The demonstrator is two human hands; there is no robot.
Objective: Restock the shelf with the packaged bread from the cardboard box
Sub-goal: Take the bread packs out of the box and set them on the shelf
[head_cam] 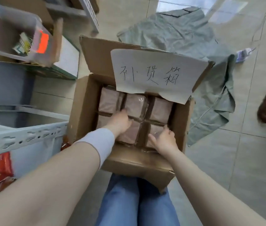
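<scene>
Two bare hands reach into an open cardboard box of packaged bread, at the picking-up step of restocking.

The box sits on the floor in front of the person's knees, holding brown, clear-wrapped bread packs in a tight grid. The left hand lies over the near middle pack, fingers curled at its far edge; whether that grip has closed is unclear. The right hand pinches the near right pack, thumb and fingers clamped on its wrapper. Beyond both grips lie three more packs, partly under a handwritten paper sign. Left of the grips stands the grey metal shelf. Next, likely lifting a pack clear and carrying it left.
</scene>
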